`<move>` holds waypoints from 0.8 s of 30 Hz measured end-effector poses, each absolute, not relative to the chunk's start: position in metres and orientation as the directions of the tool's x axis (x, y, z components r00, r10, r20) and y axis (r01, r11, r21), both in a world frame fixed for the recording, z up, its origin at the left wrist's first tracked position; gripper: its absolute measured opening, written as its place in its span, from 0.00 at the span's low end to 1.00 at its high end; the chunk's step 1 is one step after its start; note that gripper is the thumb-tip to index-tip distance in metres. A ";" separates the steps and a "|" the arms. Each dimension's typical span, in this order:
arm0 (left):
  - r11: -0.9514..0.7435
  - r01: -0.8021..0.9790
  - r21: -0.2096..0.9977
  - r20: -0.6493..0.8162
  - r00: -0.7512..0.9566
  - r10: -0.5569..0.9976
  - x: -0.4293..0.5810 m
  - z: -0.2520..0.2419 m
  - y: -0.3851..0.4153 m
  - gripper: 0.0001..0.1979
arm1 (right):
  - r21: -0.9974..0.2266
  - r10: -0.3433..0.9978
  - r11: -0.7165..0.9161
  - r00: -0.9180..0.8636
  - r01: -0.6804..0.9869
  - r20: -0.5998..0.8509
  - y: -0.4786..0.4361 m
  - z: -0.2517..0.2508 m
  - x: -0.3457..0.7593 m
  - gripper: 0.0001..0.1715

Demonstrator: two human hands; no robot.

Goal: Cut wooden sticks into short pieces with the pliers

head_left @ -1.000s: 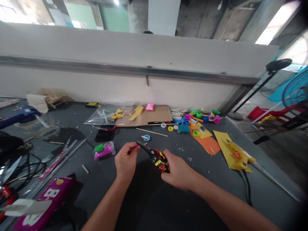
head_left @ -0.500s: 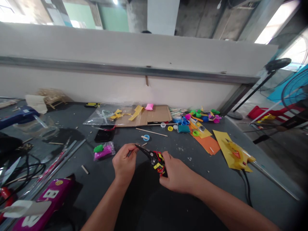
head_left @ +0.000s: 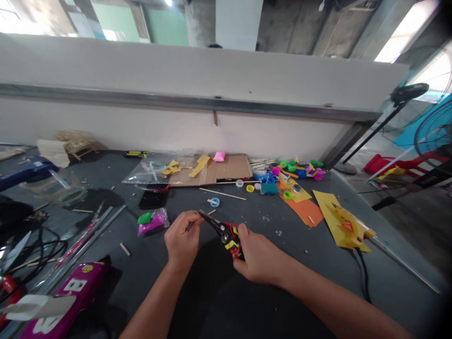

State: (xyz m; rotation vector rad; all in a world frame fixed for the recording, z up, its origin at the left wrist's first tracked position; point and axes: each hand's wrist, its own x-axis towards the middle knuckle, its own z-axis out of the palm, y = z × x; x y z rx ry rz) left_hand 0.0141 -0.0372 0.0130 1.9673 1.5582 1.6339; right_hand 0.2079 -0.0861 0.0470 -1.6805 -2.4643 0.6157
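My right hand (head_left: 259, 254) is wrapped round the red, yellow and black handles of long-nosed pliers (head_left: 223, 230). The dark jaws of the pliers point up and left, and their tip is at the fingertips of my left hand (head_left: 182, 240). The fingers of my left hand are pinched together on a small, thin dark piece, too small to make out. Just beyond the pliers lies a blue ring (head_left: 214, 202) with a short stick across it. A bag of pink and green clay (head_left: 152, 221) lies left of my left hand.
Cardboard (head_left: 229, 168) and plastic wrap (head_left: 144, 172) lie at the back. Clay and small tubs (head_left: 270, 189) sit back right, near orange paper (head_left: 303, 212). A yellow glue gun (head_left: 349, 228) is at right. At left are a purple power strip (head_left: 72, 294), cables, rods and a blue tool (head_left: 35, 167).
The pliers and my right hand have shifted very slightly; their tip stays at my left fingertips. Both hands keep their grip.
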 end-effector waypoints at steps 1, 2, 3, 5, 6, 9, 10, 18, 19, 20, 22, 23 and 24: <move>-0.443 0.602 0.664 0.630 -0.132 0.765 0.014 0.013 -0.037 0.03 | -0.381 0.911 0.316 -0.390 0.869 -0.134 -0.086 0.046 0.208 0.20; -0.437 0.600 0.670 0.622 -0.132 0.772 0.015 0.014 -0.037 0.03 | -0.382 0.911 0.322 -0.393 0.866 -0.122 -0.086 0.046 0.207 0.20; -0.430 0.595 0.679 0.610 -0.132 0.781 0.015 0.014 -0.037 0.03 | -0.382 0.912 0.326 -0.394 0.865 -0.112 -0.086 0.045 0.207 0.20; -0.423 0.580 0.696 0.592 -0.131 0.795 0.015 0.014 -0.037 0.03 | -0.376 0.917 0.328 -0.388 0.867 -0.095 -0.085 0.044 0.206 0.21; -0.422 0.574 0.702 0.587 -0.131 0.799 0.015 0.014 -0.037 0.04 | -0.372 0.919 0.326 -0.384 0.869 -0.091 -0.085 0.044 0.206 0.21; -0.425 0.573 0.701 0.592 -0.135 0.794 0.014 0.012 -0.037 0.04 | -0.378 0.921 0.320 -0.379 0.869 -0.093 -0.085 0.044 0.205 0.23; -0.425 0.574 0.699 0.594 -0.137 0.792 0.014 0.012 -0.037 0.04 | -0.384 0.920 0.318 -0.381 0.867 -0.098 -0.085 0.044 0.206 0.23; -0.393 0.595 0.701 0.575 -0.145 0.806 0.014 0.012 -0.036 0.04 | -0.369 0.916 0.312 -0.381 0.875 -0.129 -0.086 0.046 0.205 0.22; -0.394 0.593 0.703 0.572 -0.142 0.808 0.014 0.012 -0.036 0.05 | -0.364 0.915 0.314 -0.381 0.877 -0.131 -0.086 0.047 0.204 0.22; -0.394 0.591 0.704 0.571 -0.139 0.809 0.013 0.011 -0.036 0.05 | -0.359 0.915 0.314 -0.381 0.879 -0.131 -0.086 0.047 0.204 0.22; -0.395 0.590 0.704 0.569 -0.137 0.811 0.013 0.010 -0.036 0.05 | -0.349 0.916 0.314 -0.378 0.883 -0.133 -0.086 0.048 0.204 0.22; -0.395 0.591 0.703 0.570 -0.138 0.810 0.013 0.010 -0.036 0.05 | -0.342 0.917 0.313 -0.376 0.886 -0.134 -0.086 0.048 0.204 0.22; -0.397 0.591 0.703 0.574 -0.140 0.807 0.013 0.010 -0.035 0.05 | -0.338 0.917 0.312 -0.375 0.888 -0.138 -0.085 0.048 0.204 0.23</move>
